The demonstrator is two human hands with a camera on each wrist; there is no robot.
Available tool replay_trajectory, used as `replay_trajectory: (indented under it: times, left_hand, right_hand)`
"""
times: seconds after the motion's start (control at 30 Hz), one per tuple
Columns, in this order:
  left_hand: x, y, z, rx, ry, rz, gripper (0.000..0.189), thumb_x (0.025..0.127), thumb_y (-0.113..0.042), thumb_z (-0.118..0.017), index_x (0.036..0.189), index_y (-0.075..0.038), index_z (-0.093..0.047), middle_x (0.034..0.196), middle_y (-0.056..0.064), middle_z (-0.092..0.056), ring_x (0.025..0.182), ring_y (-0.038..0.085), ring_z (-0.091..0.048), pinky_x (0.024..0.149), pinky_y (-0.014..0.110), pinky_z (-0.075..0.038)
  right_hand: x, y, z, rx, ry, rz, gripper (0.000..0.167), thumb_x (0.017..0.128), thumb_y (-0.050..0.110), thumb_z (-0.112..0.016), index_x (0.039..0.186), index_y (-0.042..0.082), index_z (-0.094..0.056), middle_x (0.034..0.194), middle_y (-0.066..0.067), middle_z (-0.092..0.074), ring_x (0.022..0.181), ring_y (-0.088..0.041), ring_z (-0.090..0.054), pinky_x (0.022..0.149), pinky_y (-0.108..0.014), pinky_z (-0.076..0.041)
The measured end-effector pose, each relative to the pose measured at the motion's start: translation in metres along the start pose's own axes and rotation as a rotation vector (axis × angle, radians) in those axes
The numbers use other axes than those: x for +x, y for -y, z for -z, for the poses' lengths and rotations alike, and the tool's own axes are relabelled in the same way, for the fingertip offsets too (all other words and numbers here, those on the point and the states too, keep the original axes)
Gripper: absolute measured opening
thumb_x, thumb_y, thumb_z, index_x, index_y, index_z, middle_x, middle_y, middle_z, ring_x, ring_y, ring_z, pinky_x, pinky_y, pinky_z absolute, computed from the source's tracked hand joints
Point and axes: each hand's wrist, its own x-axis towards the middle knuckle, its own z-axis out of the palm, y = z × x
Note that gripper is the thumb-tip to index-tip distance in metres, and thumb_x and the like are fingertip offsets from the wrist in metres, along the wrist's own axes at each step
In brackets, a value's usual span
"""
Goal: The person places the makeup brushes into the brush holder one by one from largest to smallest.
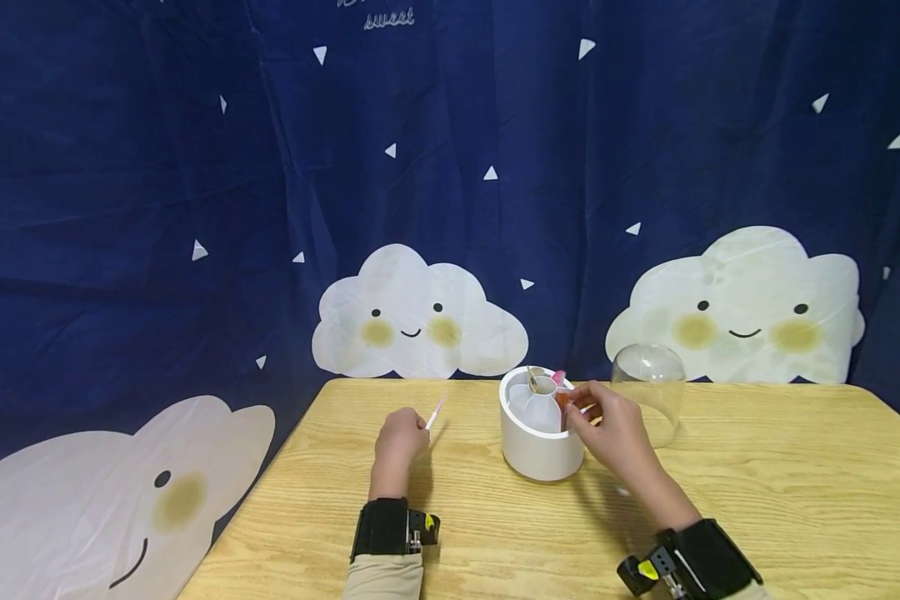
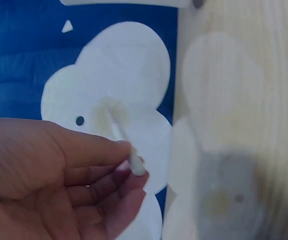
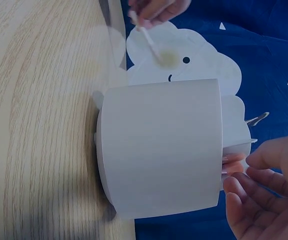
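My left hand [image 1: 402, 435] pinches a thin white stick [image 1: 436, 414] with a pinkish tip between thumb and fingers. In the left wrist view the stick [image 2: 121, 137] has a thicker white end beside the fingertips and slants up to a fine point. A round white organizer [image 1: 542, 450] with inner compartments stands right of that hand on the table. Over its right rim my right hand [image 1: 607, 421] reaches in, thumb and forefinger drawn together at the end of an orange item [image 3: 234, 164]. The lower part of that item is hidden inside the organizer.
A clear dome-shaped cover [image 1: 648, 396] stands on the wooden table [image 1: 780, 483] behind and right of the organizer. Something pink [image 1: 558, 377] and a slim metallic piece [image 3: 258, 119] stick out of the organizer. A dark blue curtain [image 1: 450, 167] with clouds hangs behind the table.
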Motion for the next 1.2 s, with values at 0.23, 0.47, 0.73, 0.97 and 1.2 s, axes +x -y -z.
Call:
replay_trajectory:
  times: [0.23, 0.47, 0.73, 0.97, 1.2]
  left_hand:
    - [0.0, -0.015, 0.001, -0.195, -0.103, -0.151, 0.005, 0.096, -0.002, -0.064, 0.098, 0.003, -0.065, 0.084, 0.01, -0.065, 0.076, 0.022, -0.061, 0.068, 0.036, -0.052]
    - [-0.001, -0.035, -0.002, -0.416, -0.203, -0.26, 0.005, 0.092, -0.001, -0.069, 0.096, 0.002, -0.068, 0.085, 0.011, -0.071, 0.077, 0.019, -0.065, 0.072, 0.033, -0.055]
    - [-0.006, -0.061, -0.008, -0.574, -0.202, -0.32, 0.013, 0.091, -0.005, -0.075, 0.102, 0.0, -0.073, 0.089, 0.009, -0.075, 0.082, 0.019, -0.069, 0.073, 0.032, -0.058]
    - [-0.014, -0.08, -0.015, -0.592, -0.201, -0.386, 0.016, 0.09, -0.006, -0.076, 0.105, -0.001, -0.075, 0.092, 0.009, -0.076, 0.084, 0.02, -0.072, 0.075, 0.028, -0.06]
    - [-0.026, -0.1, -0.022, -0.603, -0.178, -0.435, 0.014, 0.09, -0.008, -0.077, 0.103, -0.003, -0.076, 0.092, 0.007, -0.076, 0.083, 0.016, -0.072, 0.07, 0.024, -0.059]
  right_hand:
    - [0.0, 0.0, 0.0, -0.001, -0.002, 0.0, 0.01, 0.086, -0.002, -0.069, 0.096, -0.002, -0.069, 0.085, -0.012, -0.072, 0.07, -0.018, -0.063, 0.063, -0.022, -0.053]
    - [0.0, 0.001, 0.001, -0.005, -0.004, -0.004, 0.01, 0.086, -0.001, -0.07, 0.096, -0.002, -0.069, 0.085, -0.012, -0.072, 0.071, -0.019, -0.065, 0.063, -0.022, -0.053]
    - [0.001, 0.001, 0.002, 0.003, -0.012, 0.008, 0.009, 0.086, -0.001, -0.07, 0.095, -0.001, -0.069, 0.084, -0.011, -0.072, 0.07, -0.018, -0.064, 0.063, -0.024, -0.054]
    - [0.003, 0.001, 0.004, -0.011, -0.022, 0.017, 0.009, 0.086, 0.0, -0.071, 0.095, -0.001, -0.069, 0.084, -0.01, -0.072, 0.071, -0.018, -0.063, 0.063, -0.025, -0.055]
    - [0.004, 0.002, 0.005, 0.009, -0.109, 0.048, 0.009, 0.088, 0.0, -0.07, 0.098, -0.001, -0.069, 0.084, -0.011, -0.072, 0.076, -0.024, -0.067, 0.06, -0.025, -0.053]
